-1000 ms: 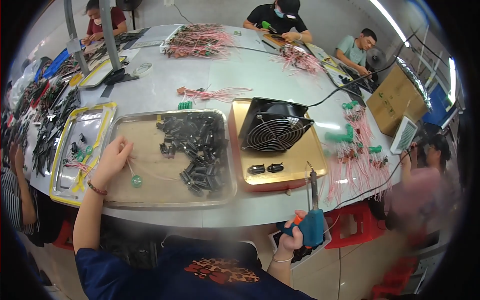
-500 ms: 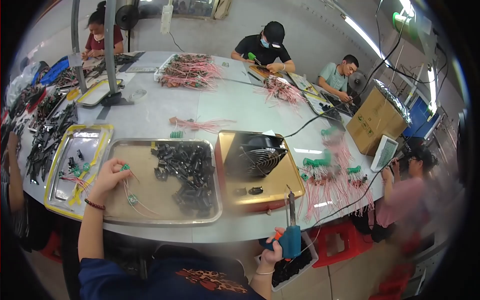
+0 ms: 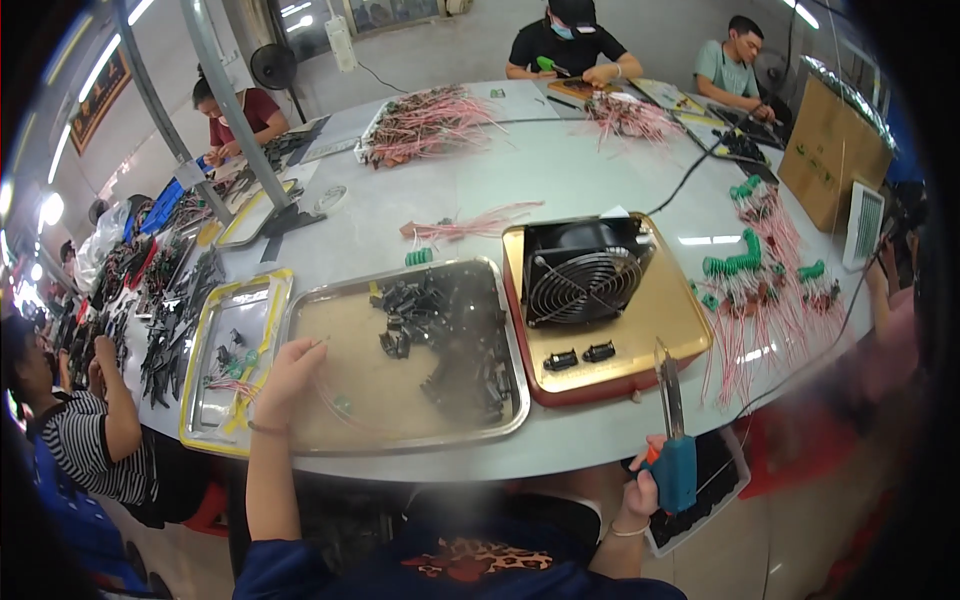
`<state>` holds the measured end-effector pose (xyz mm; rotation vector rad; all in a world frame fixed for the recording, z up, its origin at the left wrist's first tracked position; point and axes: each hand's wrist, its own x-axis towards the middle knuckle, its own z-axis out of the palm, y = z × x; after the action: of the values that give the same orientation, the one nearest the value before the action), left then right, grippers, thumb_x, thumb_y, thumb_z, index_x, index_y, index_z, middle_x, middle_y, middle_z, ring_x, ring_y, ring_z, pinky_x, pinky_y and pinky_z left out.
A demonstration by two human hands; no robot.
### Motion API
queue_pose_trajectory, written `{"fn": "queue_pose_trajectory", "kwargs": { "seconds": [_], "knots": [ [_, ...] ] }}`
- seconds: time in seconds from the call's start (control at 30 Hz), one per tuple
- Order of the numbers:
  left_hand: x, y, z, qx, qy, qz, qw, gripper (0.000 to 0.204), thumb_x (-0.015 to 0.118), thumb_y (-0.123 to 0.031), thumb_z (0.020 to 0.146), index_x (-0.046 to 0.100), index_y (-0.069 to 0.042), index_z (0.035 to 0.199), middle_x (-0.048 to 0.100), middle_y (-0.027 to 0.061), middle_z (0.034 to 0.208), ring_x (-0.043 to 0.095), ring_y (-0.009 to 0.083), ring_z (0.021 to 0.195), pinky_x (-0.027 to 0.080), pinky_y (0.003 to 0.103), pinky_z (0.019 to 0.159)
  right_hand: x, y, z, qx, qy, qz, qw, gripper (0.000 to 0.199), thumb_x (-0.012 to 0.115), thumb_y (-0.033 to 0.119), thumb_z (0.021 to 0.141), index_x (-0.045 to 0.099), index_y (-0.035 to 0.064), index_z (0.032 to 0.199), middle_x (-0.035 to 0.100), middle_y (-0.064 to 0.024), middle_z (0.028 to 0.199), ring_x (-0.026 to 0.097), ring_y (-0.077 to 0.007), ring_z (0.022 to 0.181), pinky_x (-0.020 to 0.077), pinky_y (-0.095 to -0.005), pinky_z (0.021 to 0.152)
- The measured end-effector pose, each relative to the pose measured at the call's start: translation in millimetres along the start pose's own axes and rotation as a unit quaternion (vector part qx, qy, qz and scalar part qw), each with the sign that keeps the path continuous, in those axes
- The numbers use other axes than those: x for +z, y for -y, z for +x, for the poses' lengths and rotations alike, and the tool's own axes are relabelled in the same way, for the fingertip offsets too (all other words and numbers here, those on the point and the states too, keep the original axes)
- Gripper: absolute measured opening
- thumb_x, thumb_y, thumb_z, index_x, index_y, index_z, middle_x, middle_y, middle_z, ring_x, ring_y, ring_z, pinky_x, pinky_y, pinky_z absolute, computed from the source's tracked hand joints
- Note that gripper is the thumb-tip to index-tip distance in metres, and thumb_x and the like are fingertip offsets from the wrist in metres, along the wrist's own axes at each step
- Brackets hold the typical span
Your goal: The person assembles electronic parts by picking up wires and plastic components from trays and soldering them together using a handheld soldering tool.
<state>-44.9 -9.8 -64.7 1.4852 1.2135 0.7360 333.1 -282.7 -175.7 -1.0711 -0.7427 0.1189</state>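
Note:
My left hand (image 3: 288, 378) is closed in a pinch over the left edge of a metal tray (image 3: 420, 446). Thin pink and white wires hang from its fingers, with a small green circuit board (image 3: 343, 404) dangling on them, blurred; what sits right at the fingertips is mostly hidden. Small black plastic housings (image 3: 412, 308) lie heaped in the tray's right half. My right hand (image 3: 641, 490) grips a blue soldering gun (image 3: 676, 474), tip pointing up, in front of a gold tin lid (image 3: 640, 370). Two black housings (image 3: 580, 356) rest on that lid, beside a black fan (image 3: 584, 272).
A yellow-edged tray (image 3: 205, 375) with wired boards stands left. Green boards with pink wires (image 3: 765, 300) cover the right side; more bundles (image 3: 430, 125) lie at the back. A black cable (image 3: 790, 385) crosses the table's right. A bin (image 3: 710, 490) is below. Co-workers sit around.
The view has swung left, so the scene sits further right. My left hand has turned, and the green board at its fingertips is now mostly hidden. The soldering gun stays in my right hand.

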Motion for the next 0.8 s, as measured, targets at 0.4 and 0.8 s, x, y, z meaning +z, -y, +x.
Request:
{"fn": "queue_pose_trajectory", "kwargs": {
  "seconds": [0.4,0.8],
  "knots": [
    [0,5,-7,0.066,-0.001,0.003,0.998,0.026,0.055,-0.017,0.090,0.055,-0.006,0.068,0.051,-0.0035,0.059,0.047,0.0044,0.055,0.035,0.020,0.053,-3,5,2,0.030,0.040,-0.002,0.999,0.045,0.052,0.014,0.070,0.052,-0.0059,0.110,0.054,-0.0160,0.107,0.050,-0.0159,0.070,0.0429,-0.0273,0.065],
    [-11,16,7,0.078,0.073,0.008,0.994,0.026,0.057,-0.021,0.089,0.059,-0.003,0.071,0.052,-0.0040,0.060,0.046,0.0033,0.057,0.035,0.019,0.054,9,-6,5,-0.033,0.007,-0.015,0.999,0.049,0.061,0.031,0.072,0.054,-0.0032,0.105,0.051,-0.0105,0.098,0.050,-0.0162,0.065,0.0403,-0.0270,0.060]
  ]
}}
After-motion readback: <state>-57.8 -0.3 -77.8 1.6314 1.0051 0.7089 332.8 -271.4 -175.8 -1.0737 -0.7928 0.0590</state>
